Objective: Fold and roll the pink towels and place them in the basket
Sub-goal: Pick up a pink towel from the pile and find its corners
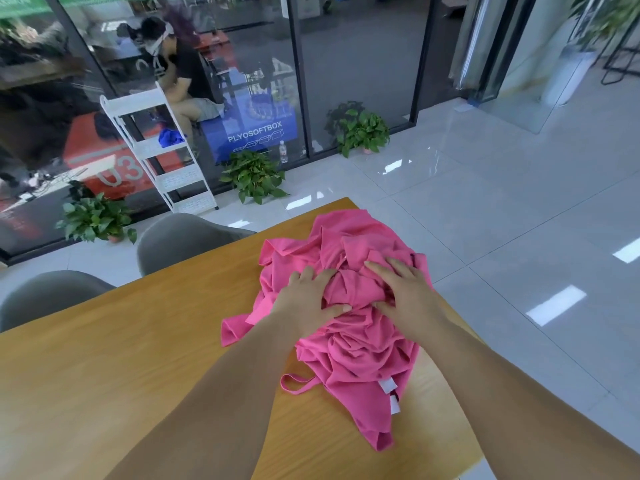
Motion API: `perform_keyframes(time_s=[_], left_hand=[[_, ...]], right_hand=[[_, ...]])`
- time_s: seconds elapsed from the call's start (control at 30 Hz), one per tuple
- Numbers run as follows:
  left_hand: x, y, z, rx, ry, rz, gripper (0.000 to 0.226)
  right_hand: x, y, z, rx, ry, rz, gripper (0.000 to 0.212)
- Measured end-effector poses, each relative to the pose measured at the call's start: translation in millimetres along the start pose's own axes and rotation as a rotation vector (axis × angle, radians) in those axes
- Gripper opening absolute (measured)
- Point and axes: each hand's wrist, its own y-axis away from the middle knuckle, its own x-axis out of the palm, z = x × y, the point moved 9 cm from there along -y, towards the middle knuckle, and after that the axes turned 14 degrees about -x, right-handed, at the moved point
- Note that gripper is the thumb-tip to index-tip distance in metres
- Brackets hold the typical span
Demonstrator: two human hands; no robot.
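head view | left hand (308, 299) and right hand (407, 296) lie flat, fingers spread, on my pink towels (360, 344), clasping nothing | heap on table (138, 341), at its 3 o'clock edge | risk: towels look tangled, so pulling one may drag others off that edge | basket unseen

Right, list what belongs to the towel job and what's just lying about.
Job: pink towels, left hand and right hand resting on them, wooden table. No basket in view.
Lying about: grey chairs, white rack, potted plants, water bottle.
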Motion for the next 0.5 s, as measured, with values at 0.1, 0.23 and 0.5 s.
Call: perform_keyframes(time_s=[0.1, 0.23, 0.5], left_hand=[[-16, 10, 6, 0.006, 0.146, -0.043, 0.093], [-53, 26, 14, 0.02, 0.326, -0.113, 0.097], [-122, 65, 35, -0.027, 0.483, -0.219, 0.099]], right_hand=[[-18, -7, 11, -0.022, -0.021, -0.071, 0.077], [-50, -19, 32, -0.101, -0.122, -0.135, 0.069], [-107, -35, 94, -0.163, -0.395, -0.273, 0.072]])
